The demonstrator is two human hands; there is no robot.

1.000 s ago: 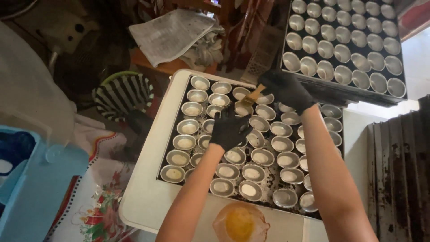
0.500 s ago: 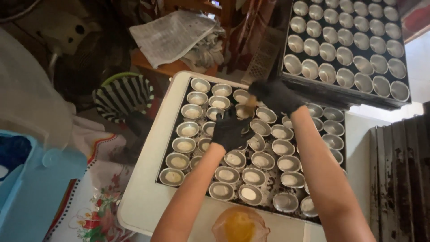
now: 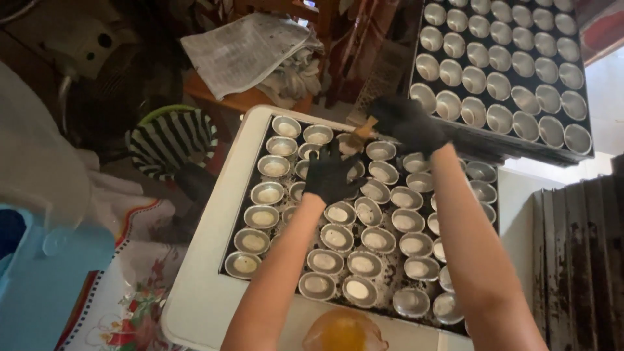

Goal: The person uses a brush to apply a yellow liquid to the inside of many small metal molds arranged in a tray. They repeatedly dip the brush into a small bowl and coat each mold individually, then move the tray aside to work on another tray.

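Wooden brush (image 3: 359,133) slants from right hand (image 3: 408,123) toward lower left.

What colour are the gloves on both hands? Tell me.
Black, on the left hand and the right hand; the head view shows it.

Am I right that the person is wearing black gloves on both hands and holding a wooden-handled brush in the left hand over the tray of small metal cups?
Not quite: the head view shows the wooden-handled brush in the right hand, not the left. The left hand rests on the small metal cups. Both gloves are black, and the tray lies beneath them.
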